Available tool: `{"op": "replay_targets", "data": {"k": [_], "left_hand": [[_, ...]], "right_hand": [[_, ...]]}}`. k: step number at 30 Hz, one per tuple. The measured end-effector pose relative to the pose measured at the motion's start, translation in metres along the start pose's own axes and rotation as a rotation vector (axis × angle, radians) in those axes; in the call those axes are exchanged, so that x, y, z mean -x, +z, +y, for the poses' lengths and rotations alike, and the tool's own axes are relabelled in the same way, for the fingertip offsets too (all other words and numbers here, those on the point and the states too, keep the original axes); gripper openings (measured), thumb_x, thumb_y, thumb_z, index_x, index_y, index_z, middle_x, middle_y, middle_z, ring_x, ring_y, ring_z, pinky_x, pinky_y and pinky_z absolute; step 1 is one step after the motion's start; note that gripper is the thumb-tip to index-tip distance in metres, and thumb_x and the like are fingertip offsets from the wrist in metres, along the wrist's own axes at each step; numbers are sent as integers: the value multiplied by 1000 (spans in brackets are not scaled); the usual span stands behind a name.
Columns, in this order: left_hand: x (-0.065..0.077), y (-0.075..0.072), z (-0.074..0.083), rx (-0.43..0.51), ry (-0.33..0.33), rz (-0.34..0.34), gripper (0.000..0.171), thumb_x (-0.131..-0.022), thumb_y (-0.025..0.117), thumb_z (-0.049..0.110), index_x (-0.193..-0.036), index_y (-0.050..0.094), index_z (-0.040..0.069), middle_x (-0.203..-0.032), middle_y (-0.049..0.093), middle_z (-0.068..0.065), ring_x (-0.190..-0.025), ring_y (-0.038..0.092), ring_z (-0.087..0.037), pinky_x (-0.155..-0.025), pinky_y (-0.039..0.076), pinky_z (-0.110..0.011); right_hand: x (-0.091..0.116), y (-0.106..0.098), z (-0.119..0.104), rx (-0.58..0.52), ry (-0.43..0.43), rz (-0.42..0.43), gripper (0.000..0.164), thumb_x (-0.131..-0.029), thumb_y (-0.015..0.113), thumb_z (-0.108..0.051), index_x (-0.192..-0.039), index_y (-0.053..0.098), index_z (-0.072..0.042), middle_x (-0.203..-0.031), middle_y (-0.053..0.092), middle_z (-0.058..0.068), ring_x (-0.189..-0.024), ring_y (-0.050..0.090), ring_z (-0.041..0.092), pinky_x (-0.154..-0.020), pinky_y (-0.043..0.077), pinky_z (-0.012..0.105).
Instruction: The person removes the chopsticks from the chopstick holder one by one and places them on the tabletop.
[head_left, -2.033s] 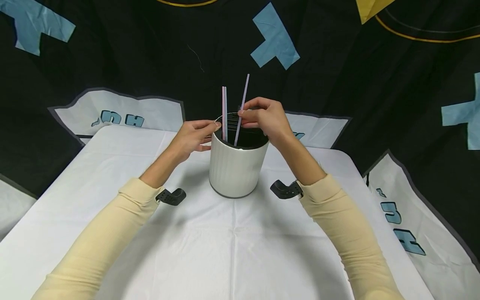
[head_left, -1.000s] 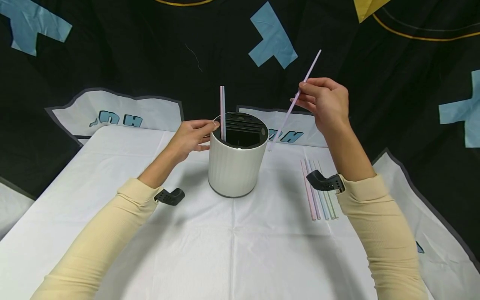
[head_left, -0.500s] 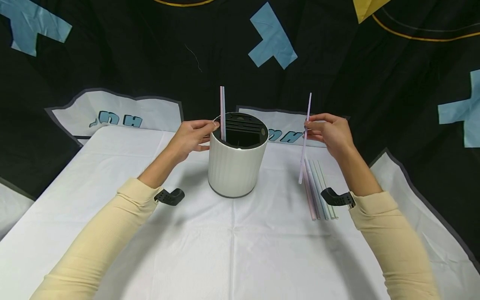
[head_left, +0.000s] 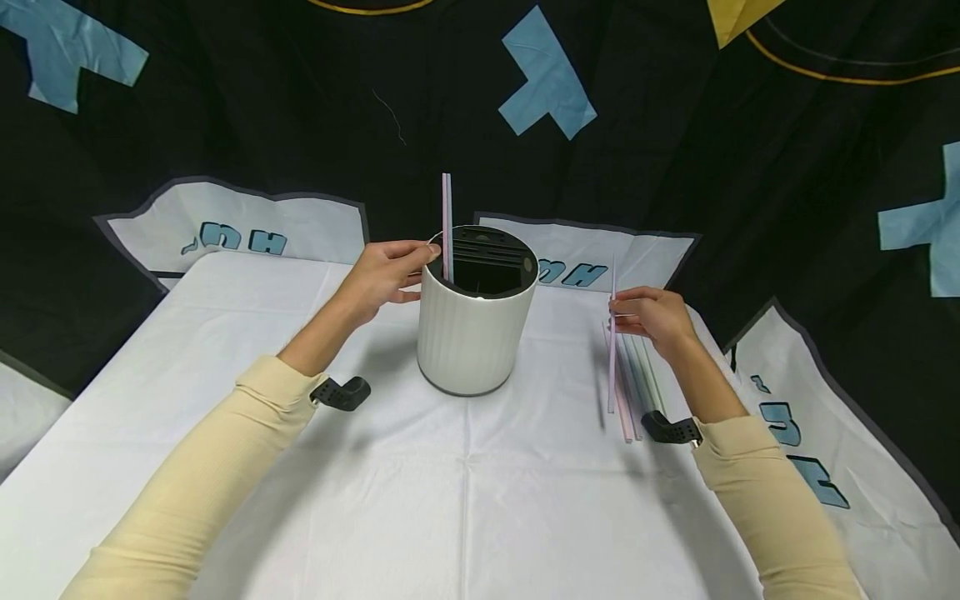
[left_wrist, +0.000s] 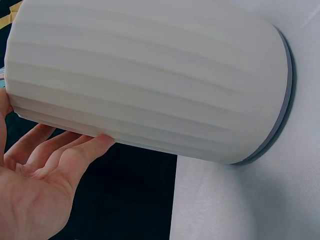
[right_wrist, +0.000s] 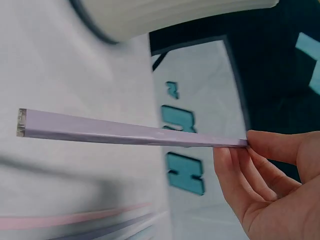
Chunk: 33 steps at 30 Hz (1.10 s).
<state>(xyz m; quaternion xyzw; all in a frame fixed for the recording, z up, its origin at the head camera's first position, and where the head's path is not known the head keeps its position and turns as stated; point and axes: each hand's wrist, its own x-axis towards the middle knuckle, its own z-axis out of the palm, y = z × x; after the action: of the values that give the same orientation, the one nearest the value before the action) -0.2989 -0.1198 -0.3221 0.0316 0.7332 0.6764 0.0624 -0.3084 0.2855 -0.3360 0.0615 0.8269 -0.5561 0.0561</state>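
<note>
In the head view a white ribbed round holder (head_left: 471, 342) with a black slotted top (head_left: 491, 250) stands on the table. Two thin straws (head_left: 447, 225), one pinkish and one bluish, rise upright from its left side. My left hand (head_left: 386, 275) holds the holder at its left rim, thumb at the top edge and fingers along the outer wall (left_wrist: 125, 85). At the right, my right hand (head_left: 656, 317) pinches a long purple straw (right_wrist: 110, 131) near its upper end. That straw hangs nearly upright, overlapping a row of pastel straws (head_left: 647, 379) on the table.
A white cloth (head_left: 375, 517) covers the table. Behind it hangs a black curtain (head_left: 300, 100) with blue tape pieces (head_left: 547, 75) and white lettered panels (head_left: 240, 221). A black wrist device (head_left: 671, 427) sits above part of the straw row.
My right hand has carried the purple straw away from over the holder to the right, then lowered it to the row of straws. My left hand has stayed on the holder's rim.
</note>
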Motion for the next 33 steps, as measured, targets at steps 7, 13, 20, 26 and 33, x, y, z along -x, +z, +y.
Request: {"op": "replay_targets", "data": {"k": [7,13,20,26,33], "left_hand": [[0,-1,0,-11,1,-1,49,-99,67,37,-139,60,10,-141,62,-7,-126,62,-28,-99,57,-46],[0,0,0,10,-4,-8,49,-98,68,36,-139,60,9,-141,62,-7,-126,62,-27,-99,56,-46],[-1,1,0,22,-2,-10,49,-98,68,36,-138,61,9,-141,63,-6,-126,63,-27,-99,57,-46],[0,0,-1,21,4,-12,47,-98,68,36,-136,62,9,-140,64,-6,-125,63,-26,-99,57,-46],[0,0,-1,13,8,-6,50,-98,68,38,-139,61,10,-141,63,-6,-127,62,-27,-98,57,-46]], "right_hand": [[-4,5,28,37,37,-18,42,-101,63,-16,-132,56,10,-92,68,-6,-77,71,7,-76,61,20],[-4,8,48,80,58,-28,41,-100,64,-17,-131,57,10,-98,69,0,-78,69,7,-76,61,21],[-5,10,64,123,91,-20,41,-100,64,-16,-131,57,10,-98,69,4,-76,68,6,-75,62,23],[-6,13,73,198,100,4,37,-99,65,-17,-127,61,8,-107,68,15,-79,68,13,-78,62,27],[-5,17,78,233,102,13,35,-98,66,-17,-124,63,7,-103,68,14,-77,67,13,-74,62,25]]}}
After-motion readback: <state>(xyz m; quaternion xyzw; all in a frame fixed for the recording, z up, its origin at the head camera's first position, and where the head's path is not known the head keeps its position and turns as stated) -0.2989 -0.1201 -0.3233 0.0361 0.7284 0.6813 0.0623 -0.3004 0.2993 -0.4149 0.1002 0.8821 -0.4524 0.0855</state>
